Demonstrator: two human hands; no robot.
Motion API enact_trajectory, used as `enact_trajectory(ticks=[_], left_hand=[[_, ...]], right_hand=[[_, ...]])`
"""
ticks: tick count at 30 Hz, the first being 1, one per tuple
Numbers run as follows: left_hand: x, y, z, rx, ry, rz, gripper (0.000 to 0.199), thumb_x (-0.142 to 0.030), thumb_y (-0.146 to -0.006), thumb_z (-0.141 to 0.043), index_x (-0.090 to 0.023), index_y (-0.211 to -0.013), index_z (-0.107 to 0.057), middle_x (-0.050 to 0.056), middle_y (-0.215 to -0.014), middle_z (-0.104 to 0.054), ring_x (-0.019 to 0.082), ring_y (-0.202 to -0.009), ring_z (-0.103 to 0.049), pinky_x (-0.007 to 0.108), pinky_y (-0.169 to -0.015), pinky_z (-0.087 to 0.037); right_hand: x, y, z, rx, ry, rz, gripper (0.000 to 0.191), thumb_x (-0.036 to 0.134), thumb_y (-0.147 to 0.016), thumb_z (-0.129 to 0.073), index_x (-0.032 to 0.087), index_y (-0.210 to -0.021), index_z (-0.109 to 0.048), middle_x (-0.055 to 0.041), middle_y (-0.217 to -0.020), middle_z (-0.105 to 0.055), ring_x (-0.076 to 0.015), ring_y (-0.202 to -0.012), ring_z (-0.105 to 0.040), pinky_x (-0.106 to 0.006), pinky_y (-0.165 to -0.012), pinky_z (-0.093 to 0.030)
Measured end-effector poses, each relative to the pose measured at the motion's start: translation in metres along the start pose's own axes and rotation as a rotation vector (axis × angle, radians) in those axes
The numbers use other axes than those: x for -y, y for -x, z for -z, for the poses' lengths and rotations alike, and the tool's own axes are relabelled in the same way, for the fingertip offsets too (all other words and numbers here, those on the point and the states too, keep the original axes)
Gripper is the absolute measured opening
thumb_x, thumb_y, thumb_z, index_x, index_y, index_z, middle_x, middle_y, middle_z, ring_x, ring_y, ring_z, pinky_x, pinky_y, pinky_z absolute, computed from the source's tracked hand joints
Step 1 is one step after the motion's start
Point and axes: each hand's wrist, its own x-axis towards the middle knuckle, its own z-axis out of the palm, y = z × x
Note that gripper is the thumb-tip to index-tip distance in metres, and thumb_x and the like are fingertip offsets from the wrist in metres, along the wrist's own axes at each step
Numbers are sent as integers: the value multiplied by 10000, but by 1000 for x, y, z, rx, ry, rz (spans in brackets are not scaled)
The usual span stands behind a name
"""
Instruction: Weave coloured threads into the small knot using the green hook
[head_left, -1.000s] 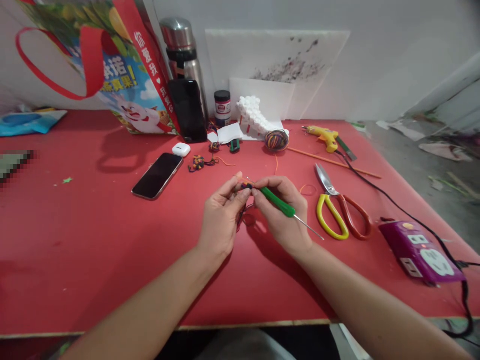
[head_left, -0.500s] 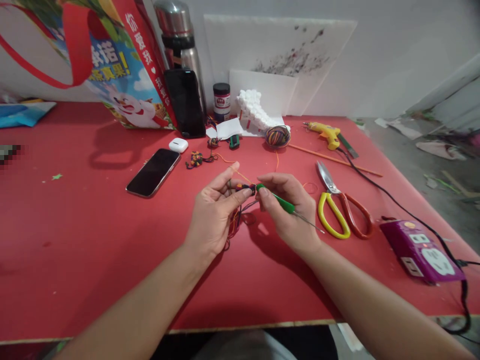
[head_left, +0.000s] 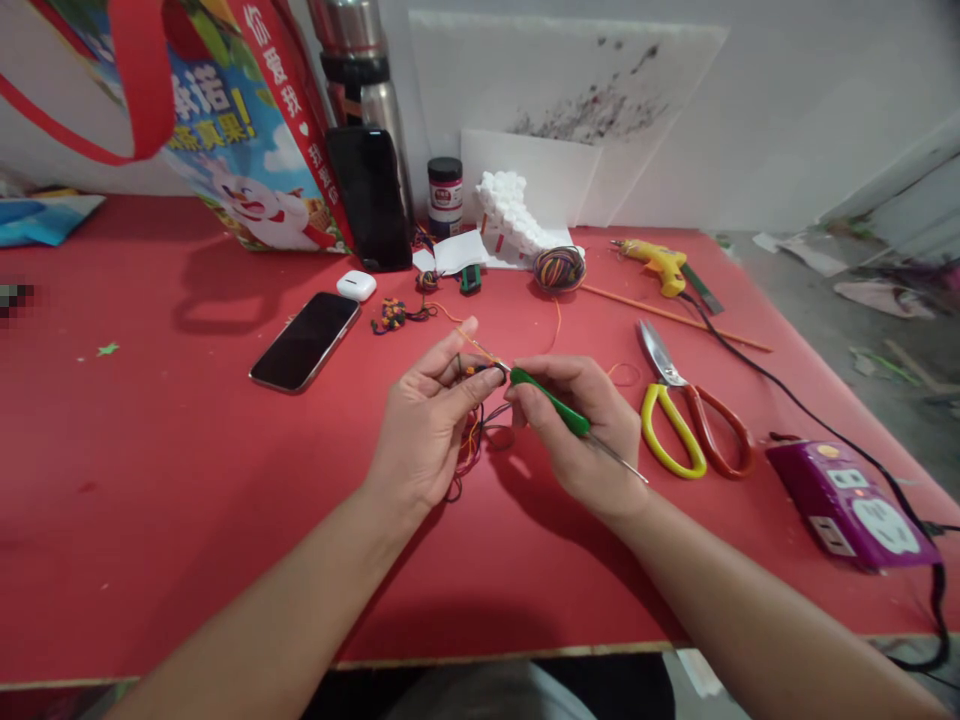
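My left hand pinches a small dark crocheted piece between thumb and fingers, its index finger raised with an orange thread over it. In my right hand is a crochet hook with a green handle; its metal tip meets the crocheted piece and thread. Loose dark and orange threads hang below my left hand. Behind the hands sits a multicoloured yarn ball, and a small finished-looking crocheted piece lies to its left.
On the red table, scissors, a purple power strip and a yellow glue gun lie right. A phone and white earphone case lie left. Behind stand a gift bag, upright phone, steel flask and jar.
My right hand has turned slightly, and the hook's metal tip now shows past the green handle, near the raised thread. The whole view has shifted a little.
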Motion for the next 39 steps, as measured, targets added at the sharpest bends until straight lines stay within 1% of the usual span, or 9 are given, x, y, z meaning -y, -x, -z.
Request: enact_trajectory(ticks=[7,12,16,19,22,25,29,34,39], left_hand=[[-1,-1,1,-16,-90,-28,582,-103,-549,-1019,-190,-1097,-841,-23,-774,-783,76,-750,-706,175,-800,-574],[-2,-1,1,-2,-97,-17,545,-130,-542,-1028,-182,-1054,-849,-38,-735,-753,66,-718,-695,163,-769,-578],[-2,0,1,13,-138,-89,556,-70,-550,-1003,-182,-1073,-848,-38,-749,-767,64,-718,-696,144,-741,-583],[-1,4,-1,-5,-201,-124,576,-37,-594,-968,-187,-1135,-838,-37,-757,-767,75,-710,-692,154,-724,-596],[0,7,-4,-32,-151,-79,571,-66,-605,-975,-188,-1144,-830,-37,-753,-752,90,-690,-692,172,-666,-608],[-1,8,-6,-34,-59,19,518,-57,-593,-976,-171,-1077,-833,-28,-733,-736,111,-686,-716,167,-600,-592],[-8,6,-4,18,8,116,447,5,-648,-923,-144,-1062,-843,-20,-714,-723,96,-673,-722,150,-633,-597],[-13,2,1,111,32,157,445,-29,-649,-959,-145,-1067,-862,3,-764,-774,73,-682,-715,130,-669,-588],[-13,-1,3,135,24,112,443,-83,-645,-986,-163,-1064,-868,-9,-760,-776,67,-694,-703,141,-717,-574]], right_hand=[[0,0,-1,-37,-55,5,159,186,-1022,-707,251,-1166,-725,13,-881,-769,-105,-683,-723,-247,-646,-625],[4,-2,1,-29,-47,29,169,161,-1010,-707,247,-1154,-733,9,-914,-772,-97,-678,-721,-245,-650,-624],[5,-4,6,8,38,37,143,157,-1001,-709,240,-1113,-742,19,-869,-767,-82,-636,-682,-217,-597,-570],[3,-3,5,-1,134,54,135,184,-1016,-694,241,-1131,-734,-1,-904,-781,-113,-707,-714,-249,-631,-577],[1,0,0,-25,218,125,175,185,-1026,-683,261,-1180,-712,-17,-996,-789,-147,-835,-755,-290,-727,-616],[-1,3,-4,-48,220,192,230,180,-1034,-675,281,-1241,-685,-26,-1047,-769,-160,-908,-750,-310,-787,-626],[-2,1,0,22,125,203,278,163,-1037,-675,289,-1285,-688,-33,-1087,-763,-159,-937,-737,-320,-816,-613],[0,-2,6,76,19,195,318,139,-1024,-695,289,-1303,-715,-20,-1052,-763,-130,-834,-716,-292,-742,-593],[4,-3,6,49,-35,153,282,138,-1018,-710,278,-1260,-746,1,-983,-761,-92,-725,-673,-257,-687,-573]])
